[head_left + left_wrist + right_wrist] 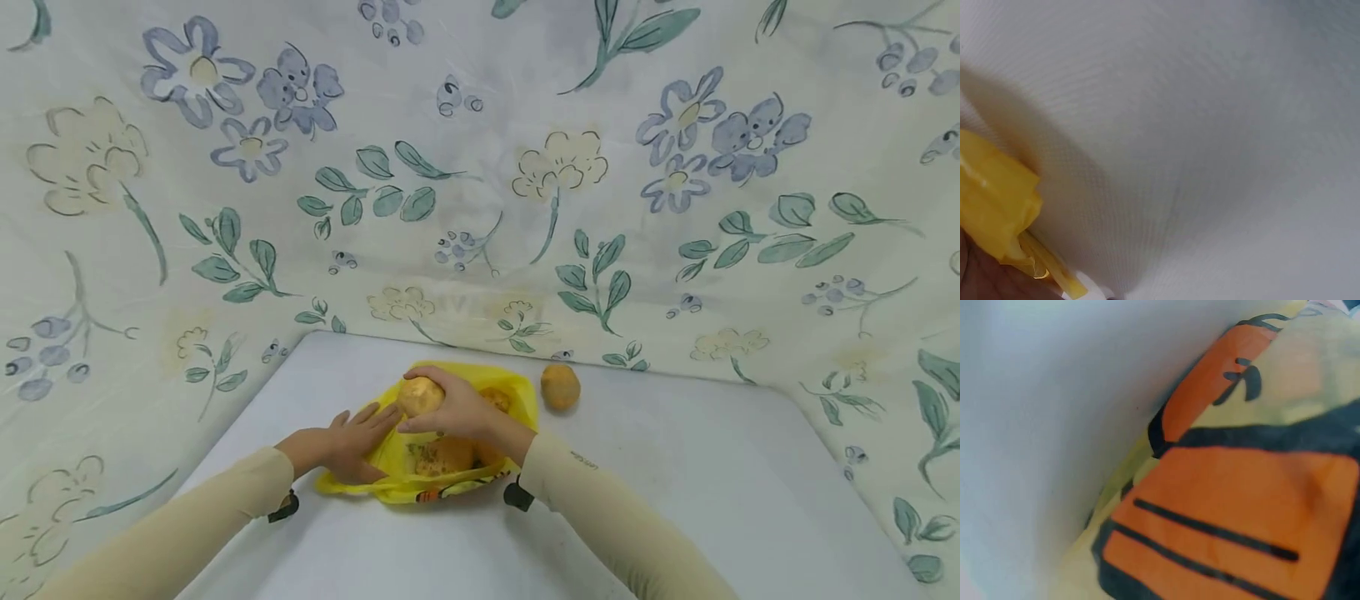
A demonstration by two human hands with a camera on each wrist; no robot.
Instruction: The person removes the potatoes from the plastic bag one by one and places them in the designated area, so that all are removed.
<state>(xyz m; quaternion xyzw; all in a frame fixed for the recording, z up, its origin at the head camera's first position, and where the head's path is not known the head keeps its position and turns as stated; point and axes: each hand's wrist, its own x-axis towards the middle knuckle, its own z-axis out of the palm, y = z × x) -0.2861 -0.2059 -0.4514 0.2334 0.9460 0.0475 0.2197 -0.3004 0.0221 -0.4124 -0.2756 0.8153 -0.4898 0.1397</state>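
Observation:
My right hand [465, 414] grips a pale yellow potato [419, 397] over the mouth of a yellow plastic bag [390, 458]. More potatoes [444, 457] lie inside the bag, partly covered by its edge and my right arm. On the bag's left side rests my left hand [356, 443], fingers straight and spread. The left wrist view has folded yellow plastic [994, 194] against a bit of that hand [985, 275]. Orange and black print on the bag [1235, 506] fills much of the right wrist view, where the right hand is out of sight.
Right of the bag, a single potato [560, 387] lies on the white table [675, 467]. A floral-patterned sheet [480, 167] rises behind the table and along both sides. Dark wrist straps [517, 495] sit below the sleeves.

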